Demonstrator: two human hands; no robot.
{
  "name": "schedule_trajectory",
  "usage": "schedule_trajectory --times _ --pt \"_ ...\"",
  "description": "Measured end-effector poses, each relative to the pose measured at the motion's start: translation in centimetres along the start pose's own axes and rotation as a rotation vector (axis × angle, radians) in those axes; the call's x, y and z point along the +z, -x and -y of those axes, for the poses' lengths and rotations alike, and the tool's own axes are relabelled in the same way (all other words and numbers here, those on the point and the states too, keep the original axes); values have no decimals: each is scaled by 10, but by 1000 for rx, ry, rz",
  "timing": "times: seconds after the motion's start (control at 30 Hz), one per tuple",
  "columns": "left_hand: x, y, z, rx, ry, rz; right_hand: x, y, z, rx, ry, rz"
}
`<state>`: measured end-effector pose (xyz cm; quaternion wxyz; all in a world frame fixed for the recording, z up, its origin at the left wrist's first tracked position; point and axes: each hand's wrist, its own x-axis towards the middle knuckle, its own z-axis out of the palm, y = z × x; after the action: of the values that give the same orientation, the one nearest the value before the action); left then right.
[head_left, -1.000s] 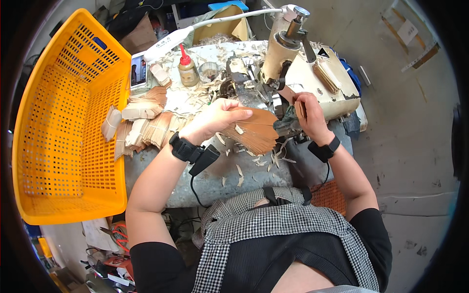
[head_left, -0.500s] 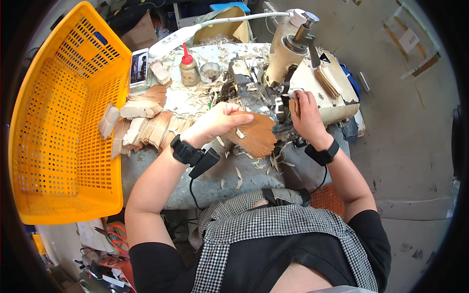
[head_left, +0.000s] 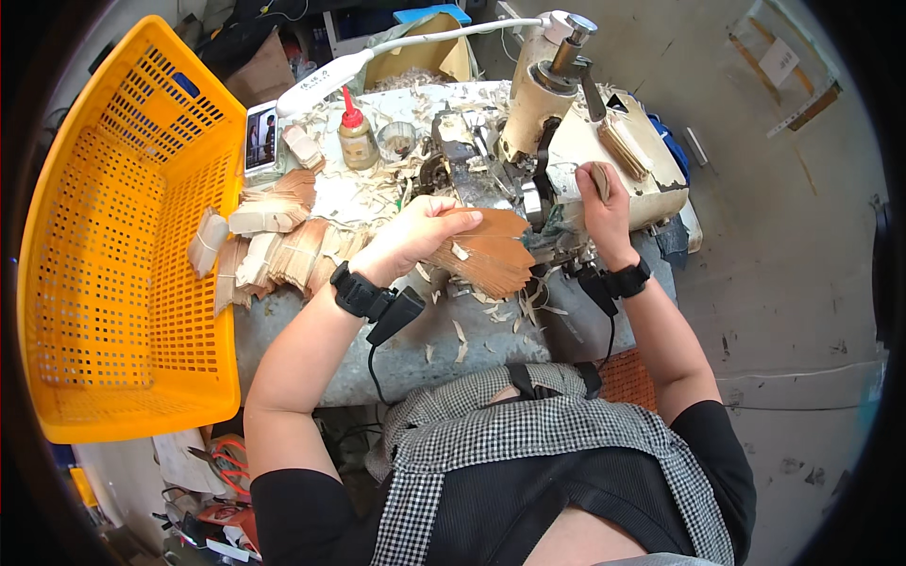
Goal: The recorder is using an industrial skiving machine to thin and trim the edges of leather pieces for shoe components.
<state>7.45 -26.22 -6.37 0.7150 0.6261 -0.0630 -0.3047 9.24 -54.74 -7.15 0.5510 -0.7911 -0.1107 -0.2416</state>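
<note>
My left hand (head_left: pixel 415 236) grips a fanned stack of brown leather pieces (head_left: pixel 495 247), thumb on top, over the front of the bench. My right hand (head_left: pixel 609 215) is raised just right of the machine head (head_left: pixel 535 108) and pinches a small leather piece (head_left: pixel 600 179) between thumb and fingers. That piece is seen nearly edge-on, so I cannot tell whether it is one or a few. Pale scraps (head_left: pixel 460 330) lie around the metal work area below the stack. A bundle of leather pieces (head_left: pixel 625 153) rests on top of the machine's cream housing (head_left: pixel 661 189).
On the left stands a yellow plastic crate (head_left: pixel 193 377). Tied leather bundles (head_left: pixel 283 255) lie beside it on the bench. Behind them are a phone (head_left: pixel 260 138), a red-capped bottle (head_left: pixel 358 141) and a clear cup (head_left: pixel 396 140). A white lamp arm (head_left: pixel 415 40) reaches over the bench.
My right hand has moved right and slightly up, away from the machine's working point, with the leather piece in it. My left hand and its stack stay nearly in place.
</note>
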Motion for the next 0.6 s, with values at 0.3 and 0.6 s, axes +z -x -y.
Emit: schedule_trajectory --times 0.3,0.6 --pt "6 -12 -4 10 -111 -88 -6 -3 24 -169 74 434" --pt "-4 0 -8 33 -13 110 -8 6 18 -135 366 376"
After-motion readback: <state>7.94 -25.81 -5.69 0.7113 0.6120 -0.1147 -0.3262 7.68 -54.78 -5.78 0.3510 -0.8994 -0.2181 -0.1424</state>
